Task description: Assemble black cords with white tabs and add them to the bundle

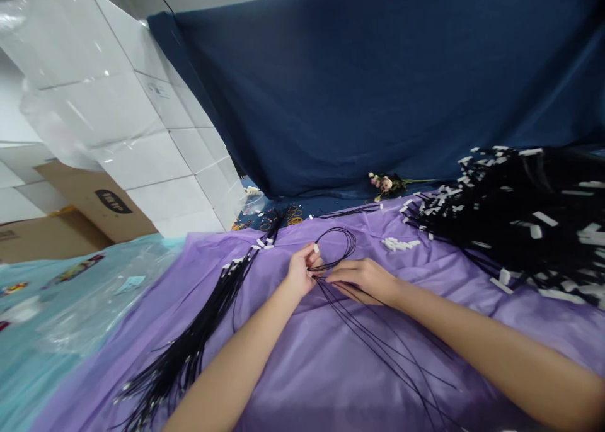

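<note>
Near the middle of the purple cloth [302, 363], my left hand [303, 269] is closed on the white-tagged end of several thin black cords [352, 242]. The cords curve in a loop above the hands, and their loose ends trail to the lower right. My right hand [362, 281] pinches the same cords just right of my left hand. A long bundle of black cords with white tips [198, 331] lies left of my forearm. Small white pieces [399, 244] form a little pile beyond my right hand.
A large heap of black cords with white tags [501, 218] covers the right side. White boxes [113, 111] are stacked at the left, beside an open cardboard box [94, 199]. Behind hangs a dark blue cloth [378, 85], with artificial flowers [385, 183] at its foot.
</note>
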Demonstrator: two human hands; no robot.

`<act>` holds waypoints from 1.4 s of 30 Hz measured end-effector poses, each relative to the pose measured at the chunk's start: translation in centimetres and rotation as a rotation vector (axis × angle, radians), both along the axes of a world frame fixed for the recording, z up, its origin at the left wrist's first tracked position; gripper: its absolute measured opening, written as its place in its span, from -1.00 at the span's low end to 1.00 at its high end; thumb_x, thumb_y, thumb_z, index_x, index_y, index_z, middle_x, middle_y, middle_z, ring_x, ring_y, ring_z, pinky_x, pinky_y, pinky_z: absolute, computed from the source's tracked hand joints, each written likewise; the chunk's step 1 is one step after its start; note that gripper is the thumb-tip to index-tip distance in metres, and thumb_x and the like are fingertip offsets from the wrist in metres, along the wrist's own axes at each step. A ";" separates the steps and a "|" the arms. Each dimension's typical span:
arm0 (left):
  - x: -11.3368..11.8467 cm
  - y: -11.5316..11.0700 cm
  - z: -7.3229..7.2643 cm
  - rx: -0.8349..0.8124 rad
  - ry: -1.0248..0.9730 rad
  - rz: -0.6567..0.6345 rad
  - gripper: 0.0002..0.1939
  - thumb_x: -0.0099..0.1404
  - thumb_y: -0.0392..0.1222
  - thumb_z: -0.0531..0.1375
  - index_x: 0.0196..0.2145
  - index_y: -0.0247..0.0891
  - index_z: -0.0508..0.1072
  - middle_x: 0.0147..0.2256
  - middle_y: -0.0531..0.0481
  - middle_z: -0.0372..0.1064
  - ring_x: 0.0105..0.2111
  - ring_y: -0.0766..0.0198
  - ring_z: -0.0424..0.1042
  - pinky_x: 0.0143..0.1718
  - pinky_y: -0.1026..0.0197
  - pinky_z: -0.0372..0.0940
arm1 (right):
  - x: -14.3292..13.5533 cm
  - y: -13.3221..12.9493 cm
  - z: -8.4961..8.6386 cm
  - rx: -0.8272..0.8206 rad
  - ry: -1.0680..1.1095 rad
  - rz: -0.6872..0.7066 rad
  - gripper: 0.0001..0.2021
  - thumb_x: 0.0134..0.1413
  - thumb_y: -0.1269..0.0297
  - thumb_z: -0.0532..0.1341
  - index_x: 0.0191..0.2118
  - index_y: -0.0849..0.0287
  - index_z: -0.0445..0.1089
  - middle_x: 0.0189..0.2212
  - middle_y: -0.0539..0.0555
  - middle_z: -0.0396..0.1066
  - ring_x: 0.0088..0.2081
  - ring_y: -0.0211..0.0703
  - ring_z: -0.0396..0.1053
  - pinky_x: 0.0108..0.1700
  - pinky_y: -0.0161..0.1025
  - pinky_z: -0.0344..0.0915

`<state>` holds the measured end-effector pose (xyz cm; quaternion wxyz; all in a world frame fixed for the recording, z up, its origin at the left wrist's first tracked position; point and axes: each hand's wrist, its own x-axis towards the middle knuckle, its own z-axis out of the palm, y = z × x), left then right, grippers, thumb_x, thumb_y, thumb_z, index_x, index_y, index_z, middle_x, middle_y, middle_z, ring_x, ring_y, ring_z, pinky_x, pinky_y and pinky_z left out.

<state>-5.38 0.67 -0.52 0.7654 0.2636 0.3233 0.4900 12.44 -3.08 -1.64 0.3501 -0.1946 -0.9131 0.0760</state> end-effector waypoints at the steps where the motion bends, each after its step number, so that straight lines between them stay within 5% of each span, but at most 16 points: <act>1: 0.0 0.0 -0.1 0.001 0.002 0.000 -0.82 0.19 -0.22 0.09 -0.52 -0.27 0.16 -0.72 0.22 -0.12 -0.80 0.50 -0.16 -0.77 0.37 -0.20 | 0.0 0.1 -0.1 0.001 -0.002 -0.004 -0.76 0.18 0.40 0.06 -0.09 0.13 0.39 -0.15 0.07 0.44 -0.16 -0.24 0.41 -0.11 -0.33 0.34; 14: 0.0 0.2 -0.4 0.013 0.028 -0.002 -0.85 0.19 -0.21 0.09 -0.49 -0.28 0.21 -0.72 0.22 -0.12 -0.81 0.49 -0.15 -0.78 0.37 -0.19 | -0.3 -0.1 0.5 -0.045 0.123 0.036 -0.81 0.14 0.40 0.12 -0.15 0.16 0.41 -0.26 0.08 0.48 -0.23 -0.24 0.44 -0.13 -0.33 0.35; 24: -0.2 0.4 -0.8 0.036 0.046 -0.031 -0.84 0.16 -0.18 0.13 -0.48 -0.27 0.21 -0.71 0.23 -0.13 -0.80 0.49 -0.15 -0.78 0.37 -0.18 | 0.5 0.5 -0.2 0.254 -0.193 -0.068 -0.80 0.23 0.36 0.03 -0.18 0.12 0.40 -0.28 0.01 0.47 -0.28 -0.27 0.42 -0.29 -0.35 0.31; 42: -0.1 0.3 -0.6 0.013 0.013 -0.047 -0.88 0.17 -0.21 0.11 -0.44 -0.28 0.22 -0.70 0.23 -0.12 -0.81 0.50 -0.15 -0.80 0.38 -0.17 | 0.5 0.8 0.0 0.348 -0.122 -0.083 -0.81 0.22 0.38 0.07 -0.17 0.13 0.41 -0.27 0.00 0.48 -0.34 -0.30 0.41 -0.37 -0.38 0.28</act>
